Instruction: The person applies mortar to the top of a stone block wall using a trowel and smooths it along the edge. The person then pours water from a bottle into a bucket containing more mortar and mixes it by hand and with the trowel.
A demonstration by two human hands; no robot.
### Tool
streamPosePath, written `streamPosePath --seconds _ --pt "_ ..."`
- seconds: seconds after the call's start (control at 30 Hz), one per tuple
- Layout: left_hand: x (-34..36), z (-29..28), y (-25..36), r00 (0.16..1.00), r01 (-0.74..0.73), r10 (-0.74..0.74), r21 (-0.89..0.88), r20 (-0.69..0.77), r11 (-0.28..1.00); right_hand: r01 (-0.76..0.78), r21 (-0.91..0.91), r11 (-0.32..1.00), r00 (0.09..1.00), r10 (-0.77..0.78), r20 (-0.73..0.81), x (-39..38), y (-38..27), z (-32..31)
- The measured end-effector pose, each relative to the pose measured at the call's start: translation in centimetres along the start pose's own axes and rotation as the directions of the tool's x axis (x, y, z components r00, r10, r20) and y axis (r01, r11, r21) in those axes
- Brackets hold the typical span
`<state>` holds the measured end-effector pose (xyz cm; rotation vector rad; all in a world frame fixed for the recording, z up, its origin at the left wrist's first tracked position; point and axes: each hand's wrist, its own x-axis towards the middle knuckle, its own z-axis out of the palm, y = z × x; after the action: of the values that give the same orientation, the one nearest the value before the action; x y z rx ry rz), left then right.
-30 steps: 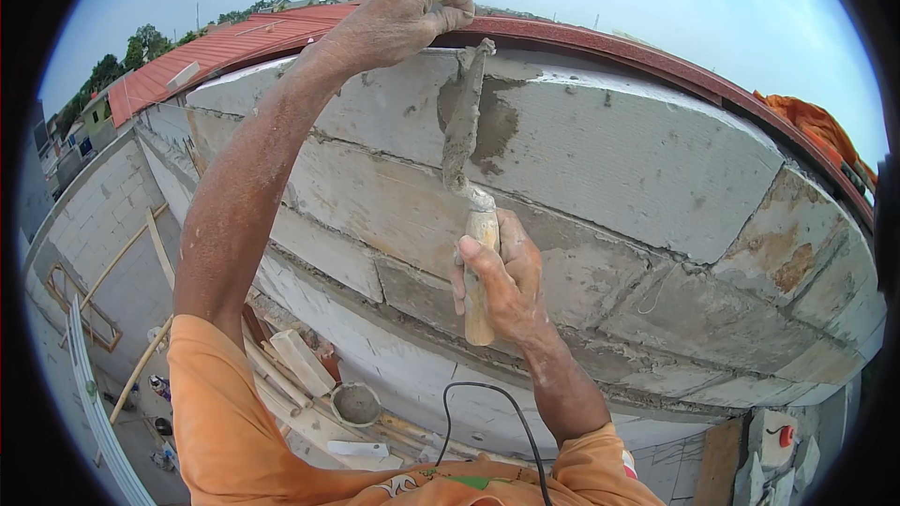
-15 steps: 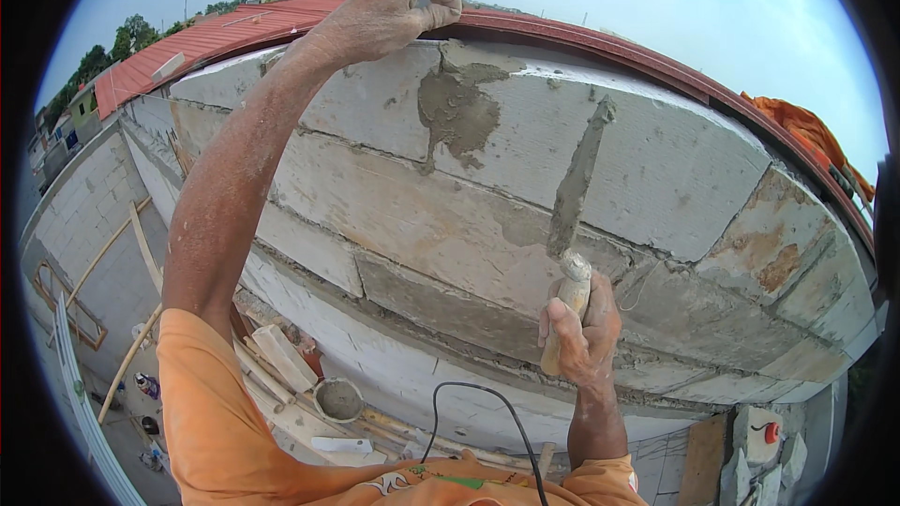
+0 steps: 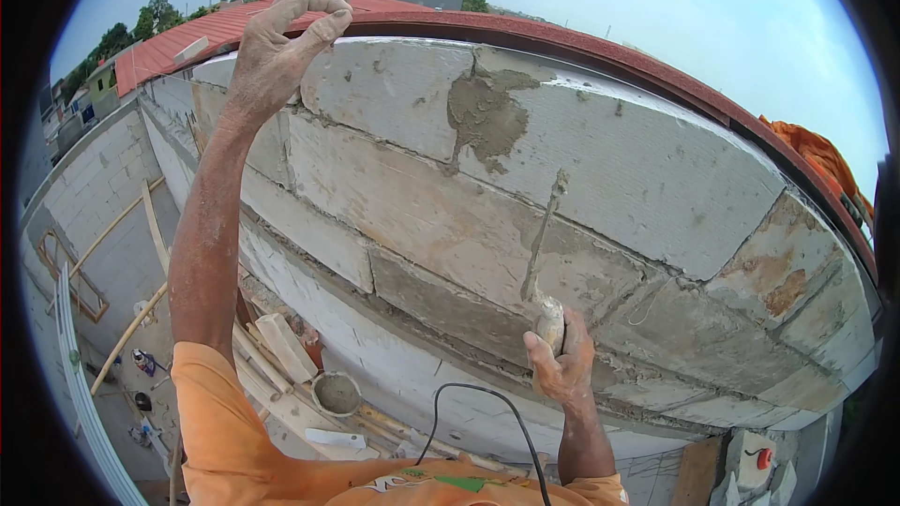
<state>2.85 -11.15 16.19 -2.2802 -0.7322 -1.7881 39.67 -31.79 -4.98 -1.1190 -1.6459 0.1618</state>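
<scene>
My right hand (image 3: pixel 564 361) is closed around the light handle of a mortar-caked trowel (image 3: pixel 542 239). Its narrow blade points up, seen nearly edge-on in front of the block wall (image 3: pixel 403 183). My left hand (image 3: pixel 291 47) is raised at the top left of the wall, by the red roof edge. Its fingers curl toward the thumb as in a pinch; anything between them is too small to make out. A patch of wet grey mortar (image 3: pixel 487 117) covers a joint between two upper blocks, above and left of the blade.
Red metal roofing (image 3: pixel 202 37) runs behind the wall top. Below at left are a bucket of mortar (image 3: pixel 337 394), a loose white block (image 3: pixel 287 347), bamboo poles (image 3: pixel 122 342) and metal channels (image 3: pixel 80 389). An orange cloth (image 3: pixel 814 155) lies over the right roof edge. A black cable crosses my chest.
My left hand has moved left and slightly down along the wall top. The trowel has come down a little to the left, its blade turned from broad face to edge.
</scene>
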Motion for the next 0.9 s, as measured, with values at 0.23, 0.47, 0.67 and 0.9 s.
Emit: streamPosePath --seconds 0.23,0.47,0.67,0.9 --pt "-17.3 -1.9 -0.3 0.904 0.287 -0.280 -0.028 -0.323 0.958 -0.070 -0.036 0.997 0.926 0.078 0.369 0.5 2.2 4.3" --pt "-59.2 2.2 3.4 0.000 0.972 -0.948 -0.224 -0.317 0.075 -0.184 -0.170 0.968 0.567 0.246 0.786 -8.4 12.8 19.3" --pt "-81.2 9.5 18.1 -0.289 0.937 -0.923 0.123 -0.253 -0.327 0.039 -0.422 0.906 0.225 0.404 0.887 -23.5 25.0 32.7" --pt "-95.4 15.0 26.3 -0.365 0.862 -0.878 0.242 -0.310 -0.445 0.212 -0.364 0.907 0.092 0.353 0.931 -41.5 38.2 49.6"
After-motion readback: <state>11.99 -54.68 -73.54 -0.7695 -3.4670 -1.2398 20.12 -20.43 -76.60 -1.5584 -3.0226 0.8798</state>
